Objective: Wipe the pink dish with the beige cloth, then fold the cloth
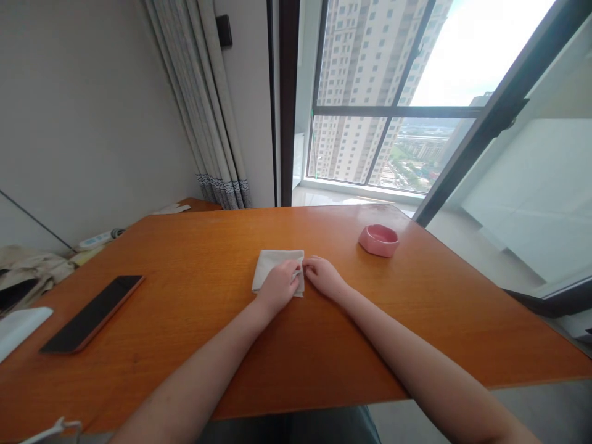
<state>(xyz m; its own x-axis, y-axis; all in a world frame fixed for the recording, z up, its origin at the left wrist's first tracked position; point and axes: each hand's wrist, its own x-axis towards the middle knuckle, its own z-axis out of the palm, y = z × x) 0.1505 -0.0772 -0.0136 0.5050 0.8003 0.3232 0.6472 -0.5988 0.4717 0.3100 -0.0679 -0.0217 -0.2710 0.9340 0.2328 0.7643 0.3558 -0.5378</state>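
A small folded off-white cloth (268,264) lies on the wooden table in front of me. My left hand (280,282) rests over its right part, fingers curled and pinching the fabric close to the right edge. Just beside it, my right hand (322,275) has its fingers bent together at that same edge, and the fingertips seem to grip the cloth there. The fingertips of both hands are partly hidden, and they nearly meet.
A pink bowl (379,240) stands at the back right of the table (208,246). To the left lies a dark tablet-like slab (95,313), with a white object (23,327) by the table's left edge. A power strip (95,239) and fabric (34,271) sit farther left.
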